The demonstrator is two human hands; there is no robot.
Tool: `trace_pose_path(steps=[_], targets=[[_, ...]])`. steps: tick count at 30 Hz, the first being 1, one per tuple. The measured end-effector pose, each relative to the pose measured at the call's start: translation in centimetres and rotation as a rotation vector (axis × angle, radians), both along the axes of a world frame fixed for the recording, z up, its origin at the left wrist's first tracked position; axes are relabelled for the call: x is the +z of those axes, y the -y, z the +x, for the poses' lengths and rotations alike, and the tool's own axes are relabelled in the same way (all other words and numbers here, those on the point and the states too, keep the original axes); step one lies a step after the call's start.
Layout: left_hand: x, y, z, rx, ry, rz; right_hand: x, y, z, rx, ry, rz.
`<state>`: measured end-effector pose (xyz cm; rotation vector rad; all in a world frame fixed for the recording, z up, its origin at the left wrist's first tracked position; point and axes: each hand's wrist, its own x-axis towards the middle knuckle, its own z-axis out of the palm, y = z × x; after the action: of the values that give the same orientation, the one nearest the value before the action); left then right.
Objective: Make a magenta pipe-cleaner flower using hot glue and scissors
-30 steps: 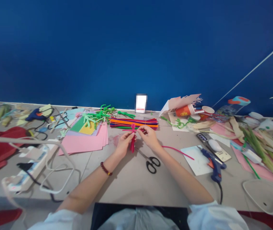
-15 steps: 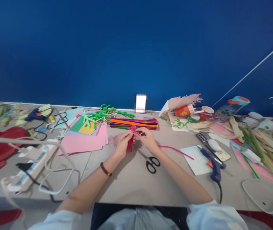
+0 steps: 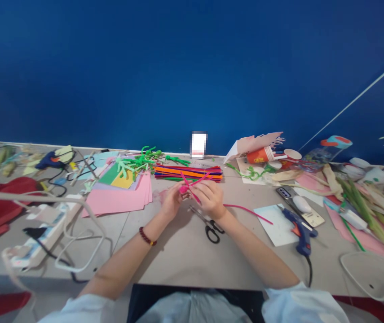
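Note:
My left hand (image 3: 172,200) and my right hand (image 3: 211,198) meet over the middle of the table, both closed on a small figure of pink pipe cleaners (image 3: 192,185). A tight pink coil shows at the left fingertips, and thin strands stick out up and to the right past the right fingers. Part of the figure is hidden by my fingers. Just below my hands lie scissors (image 3: 214,231) with black handles, partly behind my right wrist. Beyond my hands rests a bundle of coloured pipe cleaners (image 3: 188,172). One loose pink pipe cleaner (image 3: 249,211) stretches out right of my right wrist.
On the right are a blue glue gun (image 3: 301,231) on pale card, a phone (image 3: 283,193) and corn husks (image 3: 370,202). Leftward lie pink paper (image 3: 114,201), green pipe-cleaner pieces (image 3: 141,159) and a power strip (image 3: 45,235) with cables. A blue wall (image 3: 192,72) stands behind.
The pink figure has turned: its coil has dropped toward my left fingers and its strands now point up and right. My right hand has rolled over, showing its back.

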<state>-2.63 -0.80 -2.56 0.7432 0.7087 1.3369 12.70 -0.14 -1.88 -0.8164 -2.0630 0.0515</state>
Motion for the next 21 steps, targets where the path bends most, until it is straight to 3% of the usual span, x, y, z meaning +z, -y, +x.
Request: trace_pose_path(steps=[4, 12, 21], targets=[[-0.2, -0.1, -0.2, -0.018, 0.007, -0.008, -0.3, -0.5, 0.9, 0.040, 0.125, 0.063], [-0.6, -0.1, 0.0, 0.048, -0.121, -0.018, -0.8, -1.4, 1.1, -0.097, 0.123, 0.110], [-0.7, -0.4, 0.2, 0.119, -0.368, 0.054, -0.8, -1.7, 0.9, -0.113, 0.155, 0.410]])
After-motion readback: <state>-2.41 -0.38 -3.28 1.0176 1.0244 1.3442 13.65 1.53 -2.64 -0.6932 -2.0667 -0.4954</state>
